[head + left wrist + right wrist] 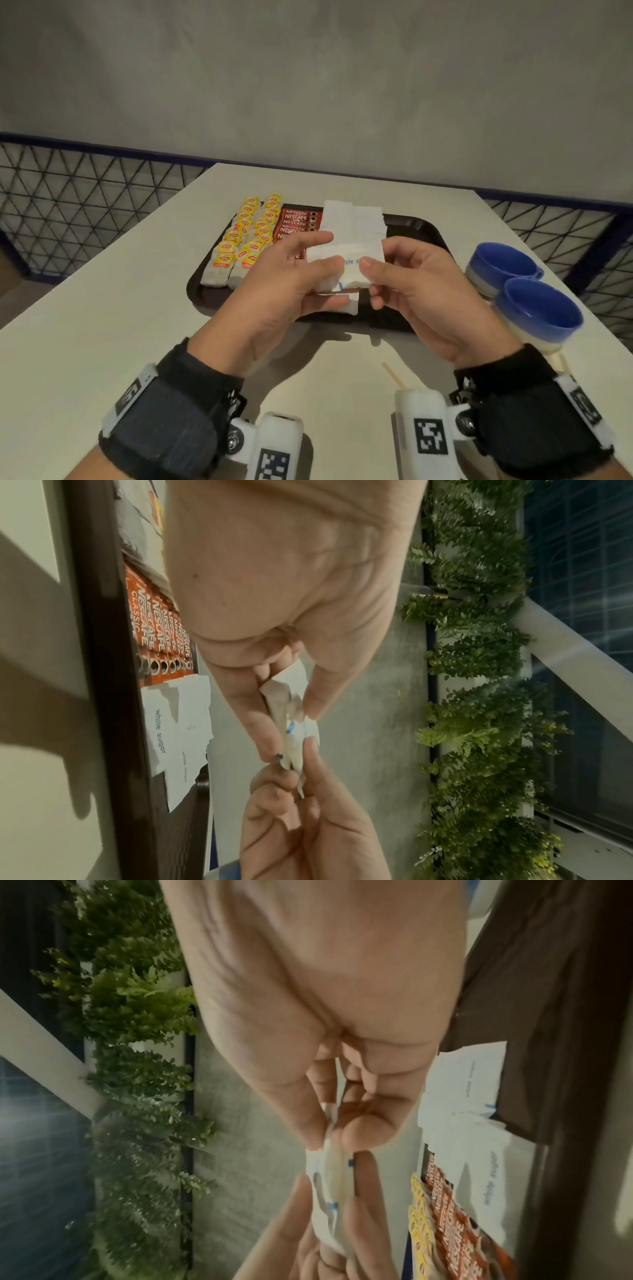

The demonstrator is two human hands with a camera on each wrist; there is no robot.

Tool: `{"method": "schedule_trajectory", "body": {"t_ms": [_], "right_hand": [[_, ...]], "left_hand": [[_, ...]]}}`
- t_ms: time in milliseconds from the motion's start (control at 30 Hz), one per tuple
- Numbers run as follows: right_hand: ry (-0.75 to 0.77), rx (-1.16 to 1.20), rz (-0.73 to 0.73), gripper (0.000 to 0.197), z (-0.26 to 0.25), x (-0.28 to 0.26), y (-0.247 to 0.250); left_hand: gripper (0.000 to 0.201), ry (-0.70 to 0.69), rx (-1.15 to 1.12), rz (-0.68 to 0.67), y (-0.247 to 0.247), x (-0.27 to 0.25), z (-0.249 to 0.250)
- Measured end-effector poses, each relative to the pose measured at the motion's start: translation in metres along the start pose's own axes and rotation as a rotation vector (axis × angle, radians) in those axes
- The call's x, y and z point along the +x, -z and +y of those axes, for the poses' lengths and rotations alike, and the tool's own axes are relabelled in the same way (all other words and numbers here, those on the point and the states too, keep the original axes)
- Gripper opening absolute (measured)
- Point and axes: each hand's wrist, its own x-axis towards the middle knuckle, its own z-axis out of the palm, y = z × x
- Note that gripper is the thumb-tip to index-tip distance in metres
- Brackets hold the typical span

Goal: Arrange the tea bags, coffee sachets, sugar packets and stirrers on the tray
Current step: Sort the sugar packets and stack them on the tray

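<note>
A: Status check. The dark tray [424,228] sits near the middle of the desk [102,308], toward its far edge. Tea bags [245,236] fill the tray's left end in two overlapping rows; looks finished.

B: Coffee sachets [298,219] next, a fanned red row just right of the tea, partly hidden behind the hands. I judge that group done too.

A: Sugar packets on the tray [356,219]: a few white ones laid toward the far edge, right of the coffee. That row is incomplete, as far as I can tell.

B: Agreed. Both hands hover above the tray's near edge with a small stack of sugar packets [342,263] between them. Left hand [291,281]: fingers curled under the stack, thumb clamped on top. Right hand [421,291]: thumb and forefinger pinching the stack's right end, as if to peel one packet off.

A: The left wrist view confirms it: both sets of fingertips meet on the white paper.

B: Stirrers?

A: None on the tray that I can see. One wooden stirrer [394,375] lies on the desk by the near edge, partly hidden behind the right wrist rig. More may lie behind it; cannot tell.

B: Two blue cups [520,287] stand off the tray, along the desk's right edge.

A: Estimate: past halfway. Remaining: the rest of the sugar, then stirrers; the tray's right end is bare.
</note>
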Motion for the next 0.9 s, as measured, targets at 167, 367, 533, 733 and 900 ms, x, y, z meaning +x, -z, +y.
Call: {"method": "schedule_trajectory", "body": {"t_ms": [167, 367, 533, 733, 900], "right_hand": [[-0.007, 0.108, 0.047, 0.017, 0.008, -0.004, 0.004], [-0.006, 0.064, 0.08, 0.016, 0.014, -0.006, -0.001], [0.015, 0.004, 0.113, 0.014, 0.015, -0.007, -0.003], [0.019, -0.026, 0.096, 0.014, 0.016, -0.008, -0.006], [0.069, -0.05, 0.125, 0.014, 0.017, -0.006, -0.005]], "left_hand": [[0.032, -0.025, -0.011, -0.044, -0.002, -0.003, 0.003], [0.027, -0.022, 0.028, -0.048, -0.005, -0.004, 0.001], [0.023, -0.028, 0.031, -0.053, -0.006, -0.005, 0.0], [0.021, -0.038, 0.052, 0.0, -0.006, -0.004, -0.004], [0.016, -0.059, -0.007, 0.096, -0.005, -0.001, -0.004]]}}
